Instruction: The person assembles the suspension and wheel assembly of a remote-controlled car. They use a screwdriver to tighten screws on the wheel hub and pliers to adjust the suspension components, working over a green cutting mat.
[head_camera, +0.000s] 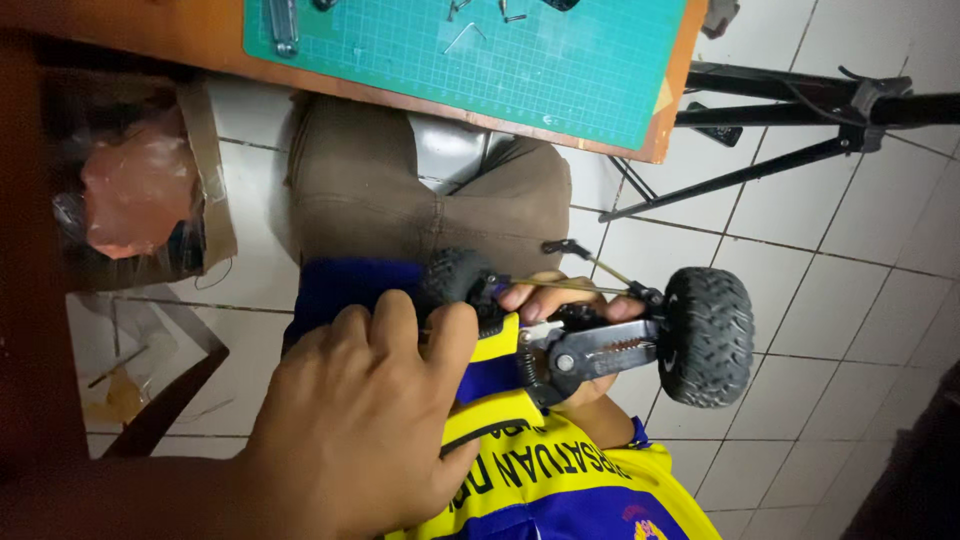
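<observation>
A small radio-controlled car chassis (600, 350) lies across my lap, with a black knobbly tyre (705, 335) at its right end and another tyre (455, 275) at its left. My left hand (370, 420) comes in from the lower left, its fingers curled over the left end of the chassis beside that tyre. My right hand (560, 300) is underneath, and its fingertips show above the grey metal plate, gripping the middle of the car. A thin rod (590, 285) runs along the top of the chassis.
A green cutting mat (480, 60) lies on a wooden table (200, 40) ahead, with hex keys (465, 35) and a metal tool (283, 25) on it. A black tripod (800, 120) stands to the right on white tiles. A box holding a pink bag (140, 190) sits at the left.
</observation>
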